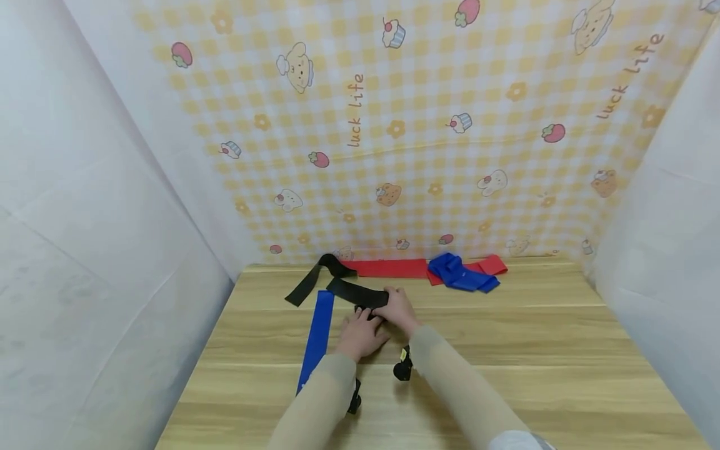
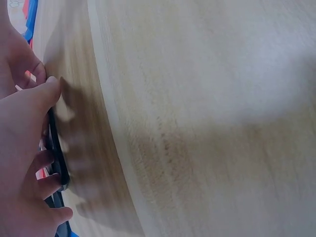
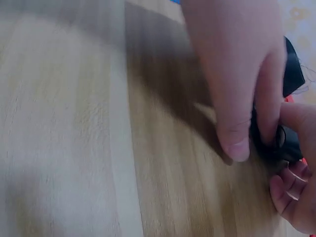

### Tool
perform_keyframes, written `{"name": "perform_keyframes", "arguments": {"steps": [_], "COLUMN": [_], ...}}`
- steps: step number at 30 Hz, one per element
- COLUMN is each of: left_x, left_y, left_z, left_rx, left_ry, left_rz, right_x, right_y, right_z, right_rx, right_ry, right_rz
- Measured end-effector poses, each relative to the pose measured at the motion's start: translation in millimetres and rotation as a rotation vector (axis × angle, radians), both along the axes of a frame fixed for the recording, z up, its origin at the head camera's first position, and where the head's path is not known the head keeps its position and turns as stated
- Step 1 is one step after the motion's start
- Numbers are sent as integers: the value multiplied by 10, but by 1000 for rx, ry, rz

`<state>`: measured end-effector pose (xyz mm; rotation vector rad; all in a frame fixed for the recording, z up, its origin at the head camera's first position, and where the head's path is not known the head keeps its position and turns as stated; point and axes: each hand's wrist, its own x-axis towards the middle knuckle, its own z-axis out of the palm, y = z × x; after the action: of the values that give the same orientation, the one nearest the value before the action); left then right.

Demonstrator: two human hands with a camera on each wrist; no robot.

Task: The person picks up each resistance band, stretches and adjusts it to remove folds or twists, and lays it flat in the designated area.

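Observation:
A black cloth strip (image 1: pixel 357 294) lies slantwise on the table, its right end between the two hands. My right hand (image 1: pixel 398 310) pinches that end with thumb and fingers. The left hand (image 1: pixel 360 334) is just in front and to the left, its bent fingers gripping the strip's near part. In the left wrist view, the left hand's fingertips (image 2: pixel 47 185) curl against the black cloth. A small dark loop of the strip (image 3: pixel 282 137) shows between the hands in the right wrist view. Fingers hide much of that end.
Another black strip (image 1: pixel 304 286) lies bent at the back left. A blue strip (image 1: pixel 317 337) runs lengthwise beside the left forearm. Along the back wall stretches a red strip (image 1: pixel 392 269), with a crumpled blue strip (image 1: pixel 458 273) over its right part. White side walls flank the wooden table (image 1: pixel 506 350).

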<state>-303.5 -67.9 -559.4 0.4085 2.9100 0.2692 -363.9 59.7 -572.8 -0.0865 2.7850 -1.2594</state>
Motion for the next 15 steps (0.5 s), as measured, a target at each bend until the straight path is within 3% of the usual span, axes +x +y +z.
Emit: {"name": "perform_keyframes", "arguments": {"steps": [7,15], "left_x": [-7,-37], "left_y": [36,7], "left_z": [31,32], "left_rx": [27,10], "left_ry": [-31,-46], "left_rz": [9,21], "right_x": [-23,-68], "right_y": [8,53], "right_z": [1,-32], "right_rx": [169,146], "right_ry": [3,-3], "right_rz": [-22,-62]}}
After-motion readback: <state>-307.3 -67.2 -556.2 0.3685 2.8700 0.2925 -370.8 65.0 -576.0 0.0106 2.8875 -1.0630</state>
